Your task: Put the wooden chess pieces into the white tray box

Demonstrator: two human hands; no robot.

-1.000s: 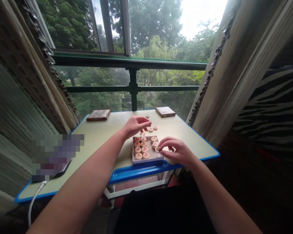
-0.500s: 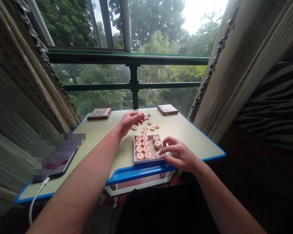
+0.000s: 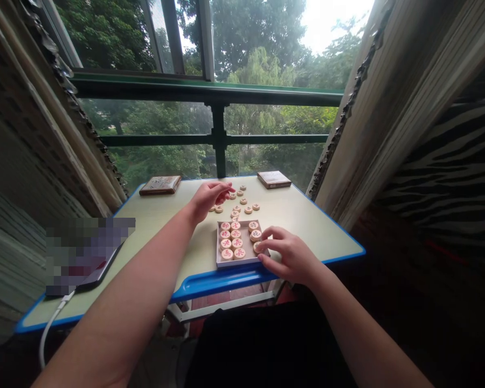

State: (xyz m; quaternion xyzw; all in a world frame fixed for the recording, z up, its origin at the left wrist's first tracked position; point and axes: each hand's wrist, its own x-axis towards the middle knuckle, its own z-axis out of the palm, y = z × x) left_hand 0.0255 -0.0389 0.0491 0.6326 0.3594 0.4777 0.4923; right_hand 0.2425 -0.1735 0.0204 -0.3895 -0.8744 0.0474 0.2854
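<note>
1. Head view: the left hand (image 3: 210, 199) reaches far over the table (image 3: 315, 226), left of the box (image 3: 248, 245), fingers loosely bent beside the loose pieces (image 3: 243, 201) — I cannot tell whether it grips one.
2. The right hand (image 3: 286, 253) arches over the box's right wall, thumb and fingers apart, fingertips at the near-right piece (image 3: 256, 246); whether they pinch it, I cannot tell.
3. Inside the box, red pieces (image 3: 226, 243) fill two left columns; bare floor separates them from the right column.
4. The box sits just behind the blue trough (image 3: 222, 283) at the near edge.
5. Tabletop stretches from the right hand to the right edge — the left forearm passes between phone (image 3: 91, 258) and box.
</note>
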